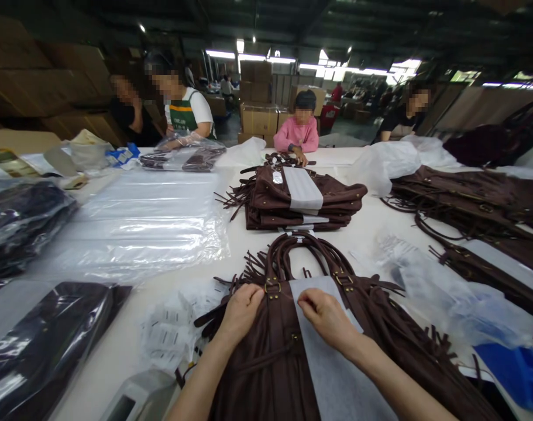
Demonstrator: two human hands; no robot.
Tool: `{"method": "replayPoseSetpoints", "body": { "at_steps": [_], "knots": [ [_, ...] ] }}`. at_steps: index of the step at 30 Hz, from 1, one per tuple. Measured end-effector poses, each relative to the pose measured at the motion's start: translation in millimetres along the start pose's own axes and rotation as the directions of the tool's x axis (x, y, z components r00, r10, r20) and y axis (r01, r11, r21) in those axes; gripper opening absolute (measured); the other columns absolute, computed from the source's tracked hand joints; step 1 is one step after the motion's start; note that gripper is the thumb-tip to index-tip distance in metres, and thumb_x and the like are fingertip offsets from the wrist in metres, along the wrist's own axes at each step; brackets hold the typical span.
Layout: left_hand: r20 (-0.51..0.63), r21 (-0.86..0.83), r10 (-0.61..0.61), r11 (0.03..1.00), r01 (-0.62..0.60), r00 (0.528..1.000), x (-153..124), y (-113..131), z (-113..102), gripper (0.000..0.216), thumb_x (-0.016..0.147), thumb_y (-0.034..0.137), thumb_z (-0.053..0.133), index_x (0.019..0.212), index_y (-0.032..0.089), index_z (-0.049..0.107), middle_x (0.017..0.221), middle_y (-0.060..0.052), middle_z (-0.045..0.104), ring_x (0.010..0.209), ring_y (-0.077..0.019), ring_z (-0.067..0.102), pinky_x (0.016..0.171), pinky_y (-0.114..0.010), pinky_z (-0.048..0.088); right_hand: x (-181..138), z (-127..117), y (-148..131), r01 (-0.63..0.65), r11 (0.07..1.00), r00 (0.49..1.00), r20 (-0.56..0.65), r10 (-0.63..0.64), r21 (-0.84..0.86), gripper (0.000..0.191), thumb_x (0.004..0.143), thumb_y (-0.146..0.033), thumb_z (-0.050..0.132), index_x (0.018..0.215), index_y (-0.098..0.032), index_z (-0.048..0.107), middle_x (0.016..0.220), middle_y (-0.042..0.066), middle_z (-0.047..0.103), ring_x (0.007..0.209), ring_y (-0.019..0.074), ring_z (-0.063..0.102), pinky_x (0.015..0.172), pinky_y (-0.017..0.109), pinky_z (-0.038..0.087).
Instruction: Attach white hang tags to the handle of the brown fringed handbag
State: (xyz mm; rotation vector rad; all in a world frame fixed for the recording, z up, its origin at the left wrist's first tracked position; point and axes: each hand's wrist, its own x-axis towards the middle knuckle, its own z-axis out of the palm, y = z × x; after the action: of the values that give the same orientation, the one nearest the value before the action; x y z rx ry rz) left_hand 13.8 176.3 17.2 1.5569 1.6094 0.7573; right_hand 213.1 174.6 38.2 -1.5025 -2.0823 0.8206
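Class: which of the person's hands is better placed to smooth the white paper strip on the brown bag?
Probably the right hand: its fingers already rest on the paper strip. The left hand lies on the brown bag by its buckle.

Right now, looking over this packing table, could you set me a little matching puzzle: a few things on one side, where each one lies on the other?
Things:
1. brown fringed bag
2. stack of brown bags
3. clear plastic sleeves
4. blue plastic piece

Places:
A. far right edge, near the bottom
B. left of the middle, spread flat on the table
C. nearest, under the left hand and right hand
D. middle of the table, beyond the nearest bag

Pairs: 1-C, 2-D, 3-B, 4-A
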Motion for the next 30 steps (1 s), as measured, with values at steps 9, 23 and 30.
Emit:
{"method": "replayPoseSetpoints", "body": {
  "at_steps": [9, 23, 30],
  "knots": [
    [-0.034, 0.079, -0.042, 0.996, 0.044, 0.999, 14.0, -24.9, 15.4, 0.02, 0.074, 0.021, 0.045, 0.085, 0.02, 0.062, 0.088, -0.003, 0.057, 0.087, -0.0166, 0.05, 0.084, -0.029, 0.035, 3.1, -0.7, 10.7, -0.058, 0.995, 0.998, 0.018, 0.06, -0.085, 0.014, 0.079, -0.02, 0.043, 0.074, -0.02, 0.056, 0.072, 0.002, 0.058, 0.07, 0.0165, 0.054, 0.067, 0.028, 0.037],
    [-0.056, -0.123, -0.123, 0.986, 0.116, 0.991, 27.9, -28.4, 20.8, 0.026, 0.063, 0.012, 0.051, 0.086, 0.017, 0.065, 0.064, 0.002, 0.06, 0.056, -0.0101, 0.051, 0.055, -0.021, 0.04, 16.9, 6.9, -3.6, -0.05, 0.917, 0.987, 0.12, 0.105, -0.395, 0.019, 0.081, -0.016, 0.037, 0.077, -0.017, 0.056, 0.077, 0.006, 0.06, 0.073, 0.0176, 0.057, 0.065, 0.026, 0.036],
    [-0.036, 0.085, -0.026, 0.996, 0.029, 0.999, 25.7, -22.9, 17.1, 0.015, 0.067, 0.01, 0.049, 0.073, 0.019, 0.06, 0.07, 0.003, 0.058, 0.065, -0.0105, 0.053, 0.064, -0.022, 0.039, 38.1, 29.3, -17.7, -0.021, 0.937, 0.982, 0.168, 0.084, -0.349, 0.018, 0.08, -0.017, 0.039, 0.083, -0.018, 0.057, 0.084, 0.006, 0.062, 0.079, 0.0169, 0.058, 0.066, 0.024, 0.037]
  ]
}}
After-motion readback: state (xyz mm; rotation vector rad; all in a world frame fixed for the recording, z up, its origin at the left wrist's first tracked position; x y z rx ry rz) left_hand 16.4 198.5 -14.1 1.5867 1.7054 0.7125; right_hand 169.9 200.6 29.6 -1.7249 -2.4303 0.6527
